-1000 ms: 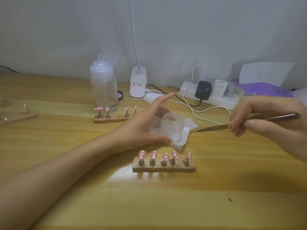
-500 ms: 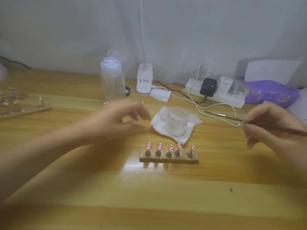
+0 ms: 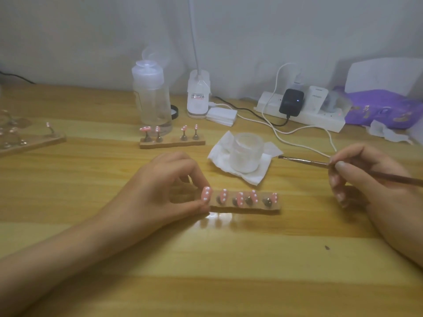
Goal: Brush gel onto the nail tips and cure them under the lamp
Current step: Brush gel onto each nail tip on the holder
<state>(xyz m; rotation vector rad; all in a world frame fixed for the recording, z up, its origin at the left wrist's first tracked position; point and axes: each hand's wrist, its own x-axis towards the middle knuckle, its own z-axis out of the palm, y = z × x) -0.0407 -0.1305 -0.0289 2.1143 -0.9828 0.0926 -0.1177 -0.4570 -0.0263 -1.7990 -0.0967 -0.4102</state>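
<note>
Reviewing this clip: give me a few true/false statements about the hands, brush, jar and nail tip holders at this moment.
1. The right hand holds the brush. True.
2. The near holder carries four nail tips. False: five nail tips.
3. The left hand holds nothing. False: its fingers pinch the near holder's left end.
4. The glass jar stands on a white tissue. True.
5. The brush tip is dipped in the jar. False: it is outside, right of the jar.
</note>
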